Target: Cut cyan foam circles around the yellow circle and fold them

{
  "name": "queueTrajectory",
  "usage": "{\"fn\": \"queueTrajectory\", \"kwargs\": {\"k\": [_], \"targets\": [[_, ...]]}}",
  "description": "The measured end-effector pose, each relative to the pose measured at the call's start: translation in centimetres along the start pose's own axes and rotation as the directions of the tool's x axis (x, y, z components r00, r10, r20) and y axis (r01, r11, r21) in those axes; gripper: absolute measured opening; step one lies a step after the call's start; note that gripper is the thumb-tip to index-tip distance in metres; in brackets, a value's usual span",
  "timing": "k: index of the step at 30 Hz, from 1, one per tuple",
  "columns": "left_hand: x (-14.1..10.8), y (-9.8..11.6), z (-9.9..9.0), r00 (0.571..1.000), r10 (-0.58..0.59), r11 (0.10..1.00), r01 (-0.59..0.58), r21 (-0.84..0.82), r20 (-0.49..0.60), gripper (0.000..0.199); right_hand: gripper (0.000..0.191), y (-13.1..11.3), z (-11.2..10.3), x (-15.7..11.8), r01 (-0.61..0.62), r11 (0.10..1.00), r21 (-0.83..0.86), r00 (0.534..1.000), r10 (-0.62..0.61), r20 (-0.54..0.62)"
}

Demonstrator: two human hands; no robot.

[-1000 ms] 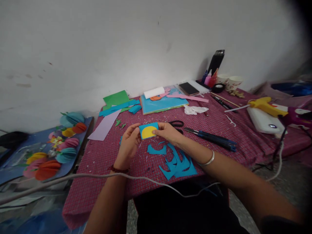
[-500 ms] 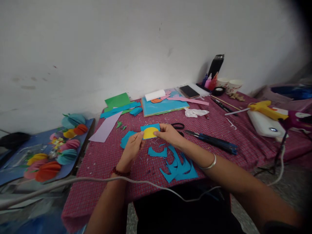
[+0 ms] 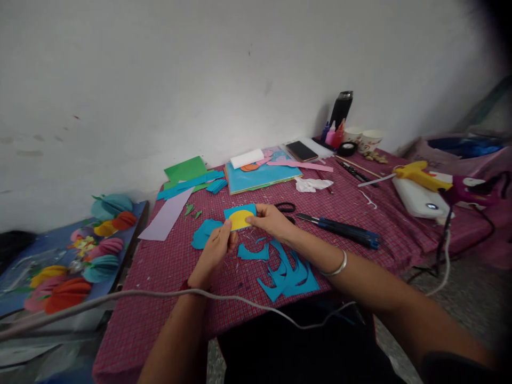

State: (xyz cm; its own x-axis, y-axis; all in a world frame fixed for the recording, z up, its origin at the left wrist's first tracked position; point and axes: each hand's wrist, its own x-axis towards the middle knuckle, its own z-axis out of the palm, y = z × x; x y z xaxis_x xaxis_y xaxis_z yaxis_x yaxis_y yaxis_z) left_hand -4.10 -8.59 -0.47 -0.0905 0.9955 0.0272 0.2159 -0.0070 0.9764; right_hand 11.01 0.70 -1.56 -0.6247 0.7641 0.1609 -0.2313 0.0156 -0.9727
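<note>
pinching a blue card (image 3: 239, 215) with a yellow semicircle (image 3: 240, 219) between them, the left hand (image 3: 214, 250) grips its 8 o'clock corner and the right hand (image 3: 272, 220) its 3 o'clock edge, just above the checked cloth (image 3: 160, 277). blue scraps (image 3: 290, 274) lie at 5 o'clock, scissors (image 3: 288, 208) at 2 o'clock.
</note>
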Motion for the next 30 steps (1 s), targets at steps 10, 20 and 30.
{"fn": "queueTrajectory", "kwargs": {"k": [10, 20, 30], "targets": [[0.1, -0.1, -0.1, 0.992, 0.064, 0.993, -0.053, 0.101, -0.106, 0.044, 0.019, -0.1, 0.1, 0.0, 0.016, 1.0, 0.023, 1.0, -0.016, 0.012], [0.0, -0.1, 0.4, 0.949, 0.066, 0.994, -0.09, -0.064, -0.308, 0.024, 0.024, 0.2, -0.1, 0.0, 0.059, 0.984, -0.167, 0.998, -0.054, 0.039], [0.4, 0.6, 0.8, 0.929, -0.25, 0.88, 0.1, -0.465, -0.273, 0.025, 0.02, -0.7, -0.1, -0.6, 0.232, 0.807, -0.544, 0.968, -0.14, 0.206]]}}
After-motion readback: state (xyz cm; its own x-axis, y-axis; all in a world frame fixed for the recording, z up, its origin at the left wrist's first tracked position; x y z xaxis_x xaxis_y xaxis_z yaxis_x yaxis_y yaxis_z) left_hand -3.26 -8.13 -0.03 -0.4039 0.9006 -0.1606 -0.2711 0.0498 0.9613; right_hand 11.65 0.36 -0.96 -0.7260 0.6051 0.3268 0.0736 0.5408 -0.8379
